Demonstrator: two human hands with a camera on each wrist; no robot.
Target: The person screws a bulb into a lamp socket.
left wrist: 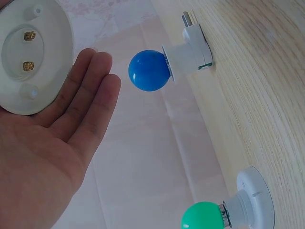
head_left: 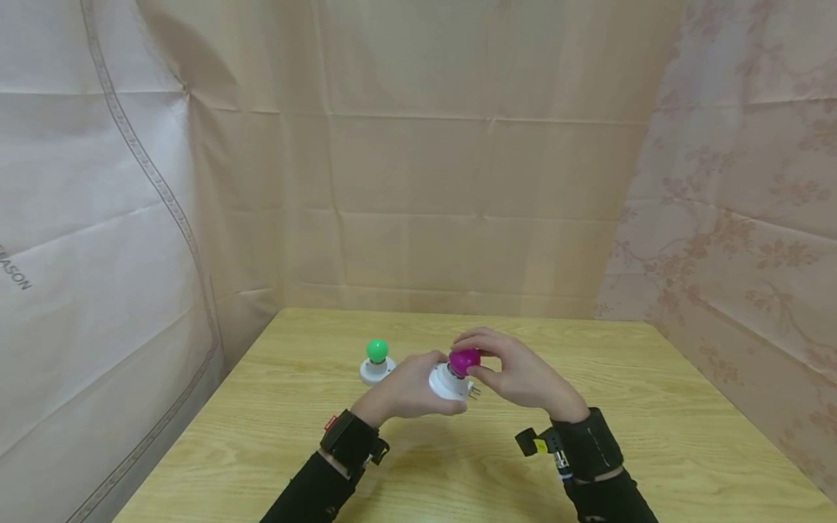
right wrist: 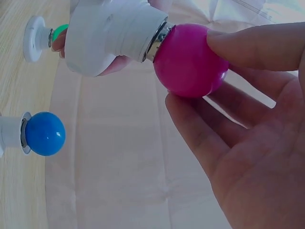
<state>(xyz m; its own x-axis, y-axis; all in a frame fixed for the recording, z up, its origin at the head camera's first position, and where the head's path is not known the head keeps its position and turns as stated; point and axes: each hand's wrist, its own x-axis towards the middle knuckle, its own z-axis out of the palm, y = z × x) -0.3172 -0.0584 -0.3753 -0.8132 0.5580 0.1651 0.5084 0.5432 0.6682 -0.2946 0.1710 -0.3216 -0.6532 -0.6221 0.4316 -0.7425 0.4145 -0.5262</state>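
Note:
My left hand [head_left: 412, 388] grips a round white lamp holder [head_left: 447, 383] above the table, and its underside with two brass screws faces the left wrist view. A magenta light bulb [right wrist: 188, 61] sits at the holder's mouth, with part of its metal base showing. The thumb and fingers of my right hand [head_left: 516, 370] pinch the bulb's globe from the right. Beyond the hands stands a blue bulb [left wrist: 149, 70] in a white plug-in socket [left wrist: 193, 51]; in the head view only the socket's metal pins [head_left: 475, 392] show.
A green bulb [head_left: 377, 350] in a round white holder [head_left: 375, 371] stands on the wooden table [head_left: 294, 407], just beyond my left hand. Hanging cloth [head_left: 458, 181] encloses the table at the back and both sides.

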